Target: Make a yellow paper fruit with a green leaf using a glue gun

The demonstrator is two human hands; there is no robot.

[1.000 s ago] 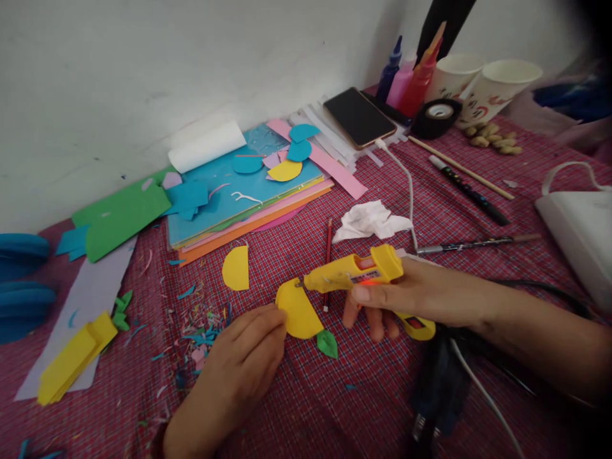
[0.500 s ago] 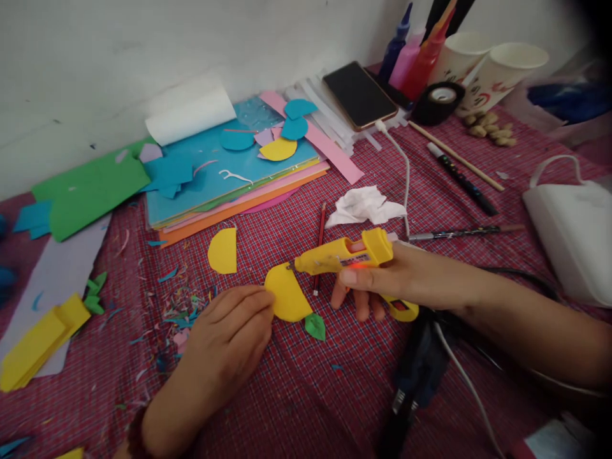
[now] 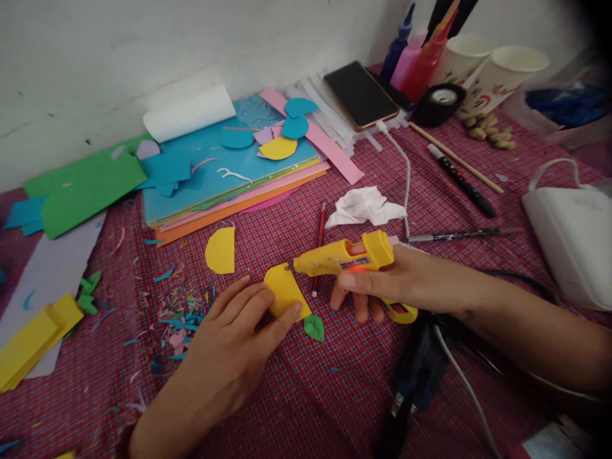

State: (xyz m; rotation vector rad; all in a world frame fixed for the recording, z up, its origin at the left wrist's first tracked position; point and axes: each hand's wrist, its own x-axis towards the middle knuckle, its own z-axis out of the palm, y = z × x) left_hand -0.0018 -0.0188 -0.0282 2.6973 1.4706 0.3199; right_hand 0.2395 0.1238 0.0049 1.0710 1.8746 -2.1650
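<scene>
In the head view my right hand (image 3: 382,287) grips a yellow hot glue gun (image 3: 347,255) whose red light glows. The gun's nozzle meets the upper corner of a yellow foam half-circle (image 3: 282,293) lying on the cloth. My left hand (image 3: 239,331) rests flat on that piece, fingers stretched out and thumb spread along its lower right part. Against the piece's lower right corner sits a small green leaf cutout (image 3: 314,327). A second yellow half-circle (image 3: 221,250) lies apart, beyond my left hand. Whether glue is on the piece is too small to tell.
Coloured sheets (image 3: 191,191) are stacked at the back beside a smartphone (image 3: 361,95) on a cable. A red pencil (image 3: 320,245) and crumpled tissue (image 3: 366,207) lie behind the gun. Paper scraps (image 3: 184,319) litter the left. Paper cups (image 3: 507,80) and a white box (image 3: 568,236) stand right.
My left thumb has swung out from beside the fingers onto the yellow half-circle, and the left fingers have spread. The glue gun stays at the same corner.
</scene>
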